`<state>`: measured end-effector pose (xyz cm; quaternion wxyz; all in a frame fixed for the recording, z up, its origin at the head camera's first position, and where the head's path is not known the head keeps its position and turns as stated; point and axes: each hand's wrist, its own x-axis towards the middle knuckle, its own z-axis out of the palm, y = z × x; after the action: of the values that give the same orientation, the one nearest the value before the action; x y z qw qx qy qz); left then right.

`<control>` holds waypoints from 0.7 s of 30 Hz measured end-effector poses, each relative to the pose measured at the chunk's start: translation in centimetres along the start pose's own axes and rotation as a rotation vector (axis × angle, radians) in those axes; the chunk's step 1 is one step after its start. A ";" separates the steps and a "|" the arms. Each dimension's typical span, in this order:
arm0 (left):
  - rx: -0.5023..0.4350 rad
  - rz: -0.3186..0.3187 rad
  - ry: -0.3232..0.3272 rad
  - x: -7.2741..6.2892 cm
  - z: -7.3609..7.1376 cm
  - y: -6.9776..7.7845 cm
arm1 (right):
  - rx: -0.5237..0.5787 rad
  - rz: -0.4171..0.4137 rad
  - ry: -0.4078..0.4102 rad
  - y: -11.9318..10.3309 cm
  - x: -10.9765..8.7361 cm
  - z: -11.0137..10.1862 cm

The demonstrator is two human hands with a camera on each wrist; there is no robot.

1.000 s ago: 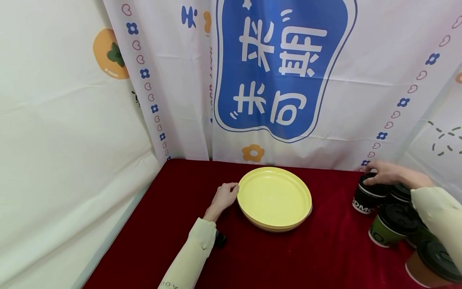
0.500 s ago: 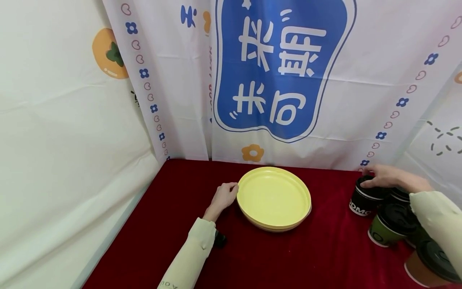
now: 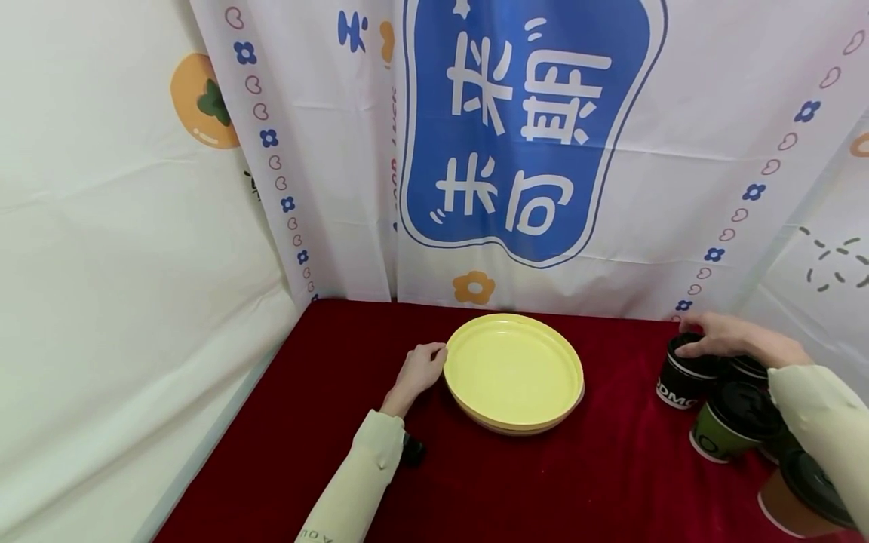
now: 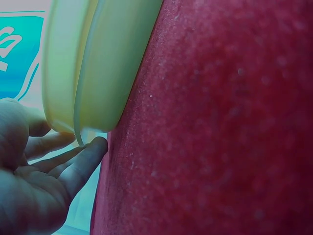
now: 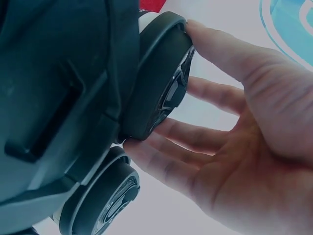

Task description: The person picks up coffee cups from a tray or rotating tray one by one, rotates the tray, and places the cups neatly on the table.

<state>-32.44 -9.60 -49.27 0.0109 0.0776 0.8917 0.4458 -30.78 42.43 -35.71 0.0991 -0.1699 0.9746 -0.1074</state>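
Observation:
My left hand (image 3: 422, 371) grips the left edge of a round yellow tray (image 3: 514, 369). In the left wrist view its fingertips (image 4: 98, 147) meet the yellow side wall, close to the red cloth. Over at the far right, my right hand (image 3: 729, 336) holds a black paper coffee cup (image 3: 677, 383) by its top. The right wrist view has thumb and fingers spread around the black lid (image 5: 149, 90), with the palm off it. The cup stands almost upright beside other lidded cups; its back side is hidden.
Behind it are another black cup (image 3: 748, 369), a green cup (image 3: 720, 431) and a brown cup (image 3: 787, 504), all lidded and close together. A small dark device (image 3: 413, 450) shows by my left wrist. Printed white curtains (image 3: 353, 249) border the red cloth (image 3: 502, 490).
My right hand and the black coffee cup have shifted slightly toward me and to the left. My left hand and the yellow tray keep their place.

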 end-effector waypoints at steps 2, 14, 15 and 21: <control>0.002 -0.002 -0.001 -0.1 0.0 -0.1 | 0.001 0.003 0.002 0.1 0.0 0.1; -0.001 -0.029 0.005 -0.2 0.2 -0.2 | -0.025 0.033 -0.032 -0.8 -0.1 -0.3; -0.004 -0.027 0.006 -0.2 0.2 -0.1 | -0.026 0.036 -0.035 -0.9 -0.2 -0.4; -0.003 -0.029 -0.004 -0.1 0.1 0.3 | -0.031 0.047 -0.035 -0.8 -0.5 -0.2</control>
<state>-32.34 -9.38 -49.11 0.0194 0.0655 0.8920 0.4469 -30.15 41.92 -35.23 0.1160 -0.1504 0.9780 -0.0868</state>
